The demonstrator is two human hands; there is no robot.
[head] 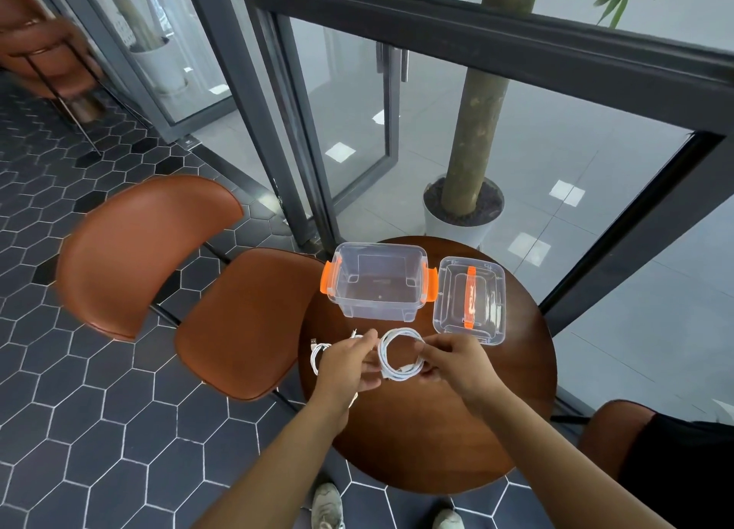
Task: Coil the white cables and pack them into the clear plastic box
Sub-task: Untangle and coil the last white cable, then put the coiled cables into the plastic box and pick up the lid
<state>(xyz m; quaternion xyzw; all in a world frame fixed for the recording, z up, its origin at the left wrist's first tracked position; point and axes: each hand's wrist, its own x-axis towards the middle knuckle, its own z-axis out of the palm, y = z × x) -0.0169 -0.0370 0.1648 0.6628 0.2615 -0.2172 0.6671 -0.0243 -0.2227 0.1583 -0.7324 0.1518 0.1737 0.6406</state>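
While round table (437, 429) bears all: clear plastic box (377, 310) open, no cable inside, directly beyond hands, long axis left-right. Lid (470, 302) beside it. Left hand (349, 363) and right hand (452, 359) both pinch white coil (399, 354), equally near box. Second cable (317, 356) loose by left hand.

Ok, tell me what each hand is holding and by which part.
Both hold one coiled white cable: the left hand grips the loop's left side, the right hand pinches its right side.
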